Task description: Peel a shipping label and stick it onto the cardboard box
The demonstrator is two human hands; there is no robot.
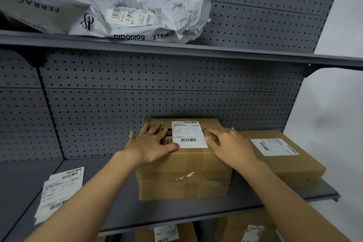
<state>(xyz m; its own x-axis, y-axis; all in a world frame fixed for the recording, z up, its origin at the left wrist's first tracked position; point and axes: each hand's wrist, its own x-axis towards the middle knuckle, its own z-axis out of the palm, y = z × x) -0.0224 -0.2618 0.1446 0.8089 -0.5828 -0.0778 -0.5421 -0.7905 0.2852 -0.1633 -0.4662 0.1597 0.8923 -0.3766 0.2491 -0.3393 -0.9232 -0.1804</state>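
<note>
1. Hands. The left hand (155,144) lies flat and open on top of the cardboard box (184,165), its fingertips at the lower left corner of the shipping label (189,134). The right hand (231,145) lies flat and open just right of the label, its thumb close to the label's right edge. Neither hand grips anything; whether the thumb touches the paper cannot be told.

2. Hidden parts. Dark printing on the box top is covered partly by the label and partly by both hands. The label's small print is too blurred to read.

3. Orientation. The label lies flat between the two hands, its long axis running away from the person toward the pegboard back panel (157,102), tilted slightly.

4. Appearance. The label is a white rectangle with one barcode at its near end and another at its far end. The box is brown, taped, with scuffed white marks on its front face.

5. Surroundings. The box stands on a grey shelf (110,198). Just right of the right hand lies a second box (282,159) bearing its own label. Well left of the left hand, a stack of label sheets (60,192) rests on the shelf. Above, crumpled mailer bags (137,6) sit on the upper shelf. Below, further boxes are cut off by the frame edge.
</note>
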